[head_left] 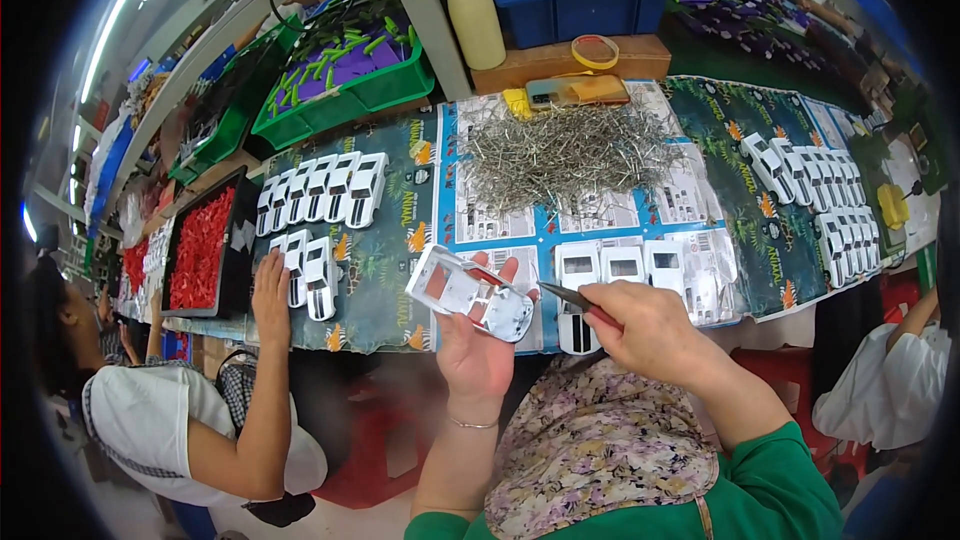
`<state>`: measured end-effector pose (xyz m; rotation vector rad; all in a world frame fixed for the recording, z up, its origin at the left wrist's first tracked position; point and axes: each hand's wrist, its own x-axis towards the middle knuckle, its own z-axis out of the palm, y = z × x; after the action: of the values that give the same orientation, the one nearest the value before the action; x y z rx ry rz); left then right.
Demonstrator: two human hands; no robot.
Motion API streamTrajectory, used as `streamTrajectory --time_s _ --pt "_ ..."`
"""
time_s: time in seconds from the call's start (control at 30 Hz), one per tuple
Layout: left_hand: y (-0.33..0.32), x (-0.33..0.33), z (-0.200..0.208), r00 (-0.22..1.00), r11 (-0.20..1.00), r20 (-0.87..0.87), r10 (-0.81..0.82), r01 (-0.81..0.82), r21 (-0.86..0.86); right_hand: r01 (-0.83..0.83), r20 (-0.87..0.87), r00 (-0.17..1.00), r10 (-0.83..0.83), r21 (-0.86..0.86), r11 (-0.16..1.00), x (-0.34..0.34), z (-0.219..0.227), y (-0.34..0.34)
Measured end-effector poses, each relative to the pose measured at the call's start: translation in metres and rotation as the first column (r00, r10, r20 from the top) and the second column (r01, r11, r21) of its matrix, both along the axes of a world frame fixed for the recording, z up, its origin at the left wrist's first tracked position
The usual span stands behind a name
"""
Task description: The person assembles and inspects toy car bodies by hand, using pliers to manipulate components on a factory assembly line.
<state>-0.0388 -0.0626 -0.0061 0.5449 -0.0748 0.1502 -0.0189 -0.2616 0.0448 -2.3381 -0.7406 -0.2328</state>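
My left hand (478,345) holds a white toy car body (470,290) from below, palm up, with the fingers curled round it. Its window cutouts face up, and a bit of red shows inside. In my right hand (645,330) is a pair of red-handled pliers (572,298) with slim dark jaws, their tip close to the car body's right end. A short row of white toy cars (622,262) lies just beyond my right hand. Another white toy car (576,334) sits at the table edge, partly hidden by that hand. Further back spreads a heap of thin metal rods (570,155).
A co-worker's hand (270,290) touches white cars at left, beside a black tray of red parts (240,202). Behind are a green crate (345,105), a yellow bottle (474,20), a phone (575,91), a tape roll (595,52) and a blue bin (580,20). More cars (805,178) stand right.
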Motion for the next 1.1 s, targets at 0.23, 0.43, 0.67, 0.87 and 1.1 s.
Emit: streamTrajectory --time_s 0.23,0.43,0.67,0.87,1.1 --pt "-0.007 -0.012 0.007 0.974 0.972 0.163 0.158 -0.183 0.147 -0.032 -0.071 0.997 0.035 0.046 0.998 -0.015 0.001 0.01" --pt "-0.017 -0.016 0.006 0.927 0.903 0.252 0.279 -0.342 0.259 -0.05 -0.035 0.998 0.052 0.042 0.998 -0.021 0.001 0.017" --pt "-0.013 -0.015 -0.001 0.845 0.771 0.441 0.302 -0.489 0.408 -0.078 -0.069 0.994 0.079 0.013 0.997 -0.02 0.004 0.021" --pt "-0.014 -0.014 -0.004 0.861 0.762 0.385 0.333 -0.486 0.427 -0.085 -0.075 0.994 0.085 0.011 0.996 -0.021 0.002 0.022" --pt "-0.014 -0.014 0.003 0.867 0.762 0.365 0.338 -0.48 0.435 -0.083 -0.059 0.995 0.082 -0.02 0.996 -0.022 0.003 0.021"
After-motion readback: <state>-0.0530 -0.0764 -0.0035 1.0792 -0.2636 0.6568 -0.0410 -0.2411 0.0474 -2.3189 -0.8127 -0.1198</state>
